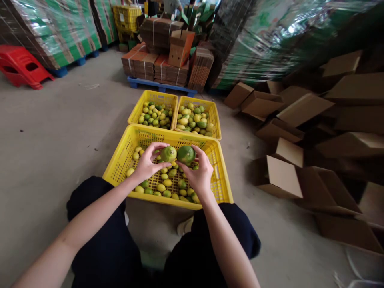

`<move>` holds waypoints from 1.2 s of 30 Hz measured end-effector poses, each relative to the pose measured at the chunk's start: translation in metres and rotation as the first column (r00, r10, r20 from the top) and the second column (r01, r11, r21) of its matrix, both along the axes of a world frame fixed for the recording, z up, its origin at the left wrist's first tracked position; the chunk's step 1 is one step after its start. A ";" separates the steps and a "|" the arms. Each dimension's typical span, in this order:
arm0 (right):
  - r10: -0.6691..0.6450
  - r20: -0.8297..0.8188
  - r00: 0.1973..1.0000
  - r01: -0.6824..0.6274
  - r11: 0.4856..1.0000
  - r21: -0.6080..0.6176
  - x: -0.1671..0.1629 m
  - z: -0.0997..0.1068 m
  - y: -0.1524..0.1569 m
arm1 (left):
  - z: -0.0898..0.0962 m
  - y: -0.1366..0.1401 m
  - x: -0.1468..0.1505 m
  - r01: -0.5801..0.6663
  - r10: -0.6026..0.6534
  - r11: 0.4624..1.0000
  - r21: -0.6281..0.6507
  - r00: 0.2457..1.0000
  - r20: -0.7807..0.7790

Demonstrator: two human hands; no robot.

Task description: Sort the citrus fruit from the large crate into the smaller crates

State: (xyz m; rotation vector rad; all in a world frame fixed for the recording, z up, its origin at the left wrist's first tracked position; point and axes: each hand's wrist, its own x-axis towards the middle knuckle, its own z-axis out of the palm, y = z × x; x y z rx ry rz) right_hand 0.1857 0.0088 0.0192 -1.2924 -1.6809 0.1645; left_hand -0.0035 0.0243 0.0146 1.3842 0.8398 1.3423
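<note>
Between the thumb and fingers of my left hand [147, 162] is a yellow-green lemon [169, 154]. My right hand [201, 170] grips a darker green lemon [186, 155] the same way. The two fruits are held side by side, almost touching, above a large yellow plastic crate [116, 170]. Inside that crate lie many loose lemons [161, 187], some yellow and some green, with part of the bottom grid showing. My hands and the held fruit hide the crate's middle.
Two smaller yellow crates, left [135, 110] and right [216, 120], hold more lemons just beyond. Open cardboard boxes [283, 174] pile up on the right. Flattened cartons [141, 64] sit on a blue pallet [159, 86] behind. A red stool [25, 64] stands far left.
</note>
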 end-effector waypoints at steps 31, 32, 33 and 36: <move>-0.036 -0.848 0.529 -0.660 0.612 -0.437 -0.015 -0.003 0.010 | -0.006 0.005 -0.009 0.403 -0.258 0.783 -0.475 0.904 0.342; -0.031 -0.855 0.517 -0.675 0.600 -0.430 -0.017 -0.004 0.010 | -0.006 0.005 -0.008 0.399 -0.256 0.790 -0.466 0.905 0.340; -0.031 -0.860 0.510 -0.681 0.596 -0.425 -0.019 -0.005 0.010 | -0.008 0.005 -0.007 0.382 -0.241 0.801 -0.461 0.910 0.337; -0.023 -0.831 0.556 -0.646 0.618 -0.449 -0.025 -0.012 0.009 | -0.014 0.008 -0.001 0.281 -0.119 0.845 -0.454 0.928 0.352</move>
